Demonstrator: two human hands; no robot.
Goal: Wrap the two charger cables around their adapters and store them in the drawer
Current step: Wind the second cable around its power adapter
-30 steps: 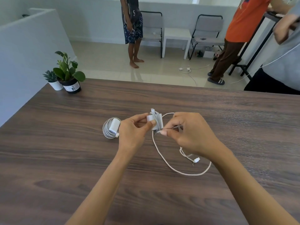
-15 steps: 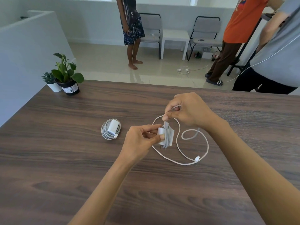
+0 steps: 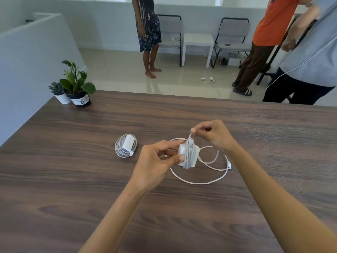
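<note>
The left hand [image 3: 155,161] grips the half-wrapped adapter [image 3: 187,155] above the bench [image 3: 73,179] while the right hand's [image 3: 212,133] fingers [image 3: 196,131] pinch its cable [image 3: 200,182].

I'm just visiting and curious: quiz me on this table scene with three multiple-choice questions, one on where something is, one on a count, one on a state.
1. Where does the finished charger bundle lie?
A. On the table, left of the left hand
B. On a chair
C. Beside the right elbow

2. How many potted plants stand at the table's far left corner?
A. One
B. Two
C. Four

3. What state is the cable of the held adapter in?
A. Fully wound
B. Partly wound, with loops loose on the table
C. Not wound at all

Answers:
1 A, it rests on the table beyond the left hand.
2 B, a leafy plant and a small succulent.
3 B, the right hand pinches the cable above the wraps while slack lies below.
</note>
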